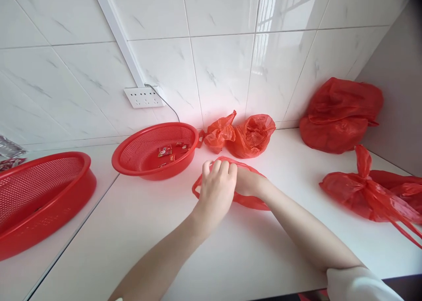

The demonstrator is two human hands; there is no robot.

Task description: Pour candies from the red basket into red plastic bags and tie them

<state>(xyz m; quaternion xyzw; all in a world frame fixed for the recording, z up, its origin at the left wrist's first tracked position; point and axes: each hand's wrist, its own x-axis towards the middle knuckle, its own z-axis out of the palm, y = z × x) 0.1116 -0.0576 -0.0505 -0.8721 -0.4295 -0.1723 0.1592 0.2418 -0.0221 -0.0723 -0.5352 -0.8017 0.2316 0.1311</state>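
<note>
A red plastic bag [252, 203] lies low on the white table in front of me. The fingers of my left hand [216, 184] are curled closed on its edge, and a loop of the bag sticks out to the left of that hand. My right hand [247, 182] reaches in at the bag's mouth from the right, just behind the left one. Its fingers are hidden, so I cannot see what they hold. Beyond the hands sit a small bunched red bag [220, 133] and a rounder red bag [252, 136] with a crumpled top.
Left of the hands stands a red perforated basket [154, 173] with several small wrapped packets [165, 151] inside. Another red basket [66, 204] is at the far left. A knotted red bag [352, 191] and a full red bag [339, 116] rest at the right. A power socket [144, 97] is on the tiled wall.
</note>
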